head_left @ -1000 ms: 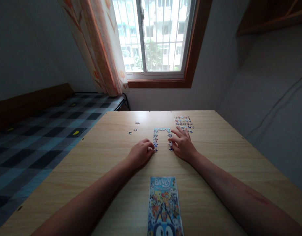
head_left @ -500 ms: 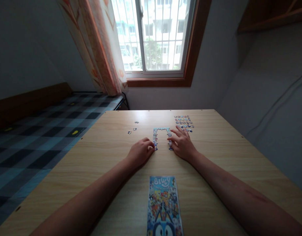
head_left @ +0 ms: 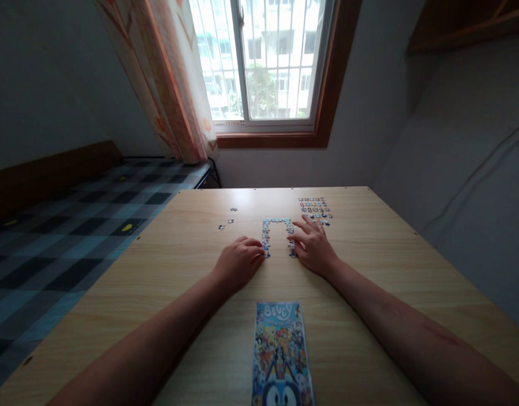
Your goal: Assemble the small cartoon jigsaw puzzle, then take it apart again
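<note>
A partly joined jigsaw border [head_left: 277, 220] lies on the table as a three-sided frame, its near side open. My left hand [head_left: 240, 260] is at the lower end of its left column, fingers bent close together on a jigsaw piece [head_left: 266, 255] there. Spread fingers of my right hand [head_left: 315, 247] rest against the right column [head_left: 292, 245] and partly cover it. Nearer to me lies a picture sheet [head_left: 281, 349] with "BLUEY" printed across its top.
Rows of loose jigsaw pieces [head_left: 313, 205] lie beyond my right hand. Several single pieces [head_left: 230, 221] are scattered at the far left of the wooden table [head_left: 191, 237]. A bed with a checked cover [head_left: 73, 242] stands to the left, below a curtain [head_left: 174, 84].
My left hand's fingers have straightened and flattened slightly at the border's lower left end. My right hand has stayed in place. The view has shifted very slightly.
</note>
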`<state>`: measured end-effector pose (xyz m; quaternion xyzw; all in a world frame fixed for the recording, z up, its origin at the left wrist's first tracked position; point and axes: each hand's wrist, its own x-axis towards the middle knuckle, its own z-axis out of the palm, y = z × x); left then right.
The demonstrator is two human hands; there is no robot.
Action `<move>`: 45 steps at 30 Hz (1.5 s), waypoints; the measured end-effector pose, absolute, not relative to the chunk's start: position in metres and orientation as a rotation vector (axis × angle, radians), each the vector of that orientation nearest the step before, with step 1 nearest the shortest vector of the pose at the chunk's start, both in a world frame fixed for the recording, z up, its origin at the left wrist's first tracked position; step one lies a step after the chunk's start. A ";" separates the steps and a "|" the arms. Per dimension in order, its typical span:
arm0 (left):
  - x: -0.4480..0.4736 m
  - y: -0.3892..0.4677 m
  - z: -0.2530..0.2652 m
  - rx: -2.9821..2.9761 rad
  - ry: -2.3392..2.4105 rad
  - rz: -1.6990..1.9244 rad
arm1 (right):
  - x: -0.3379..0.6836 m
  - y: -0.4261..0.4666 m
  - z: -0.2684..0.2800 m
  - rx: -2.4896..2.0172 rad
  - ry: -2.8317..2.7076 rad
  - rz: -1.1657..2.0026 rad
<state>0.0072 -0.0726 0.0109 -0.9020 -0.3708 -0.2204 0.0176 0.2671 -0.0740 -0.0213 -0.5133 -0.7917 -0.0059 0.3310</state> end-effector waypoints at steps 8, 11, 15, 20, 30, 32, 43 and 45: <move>0.007 -0.071 0.011 -2.835 -1.213 -0.595 | 0.268 -0.074 -0.022 -1.342 -2.067 -0.005; 0.007 -0.071 0.013 -2.848 -1.231 -0.575 | 0.268 -0.074 -0.022 -1.338 -2.070 -0.002; 0.009 -0.071 0.015 -2.851 -1.240 -0.561 | 0.268 -0.074 -0.022 -1.340 -2.065 0.010; 0.010 -0.072 0.017 -2.856 -1.242 -0.552 | 0.267 -0.075 -0.021 -1.348 -2.065 0.029; 0.006 -0.071 0.016 -2.864 -1.243 -0.707 | 0.269 -0.075 -0.021 -1.348 -2.059 0.010; 0.002 -0.067 0.015 -2.827 -1.272 -0.793 | 0.269 -0.075 -0.021 -1.354 -2.053 0.019; 0.003 -0.064 0.012 -2.877 -1.165 -0.729 | 0.269 -0.075 -0.021 -1.364 -2.059 -0.001; 0.006 -0.067 0.013 -2.895 -1.157 -0.694 | 0.269 -0.075 -0.021 -1.366 -2.062 0.000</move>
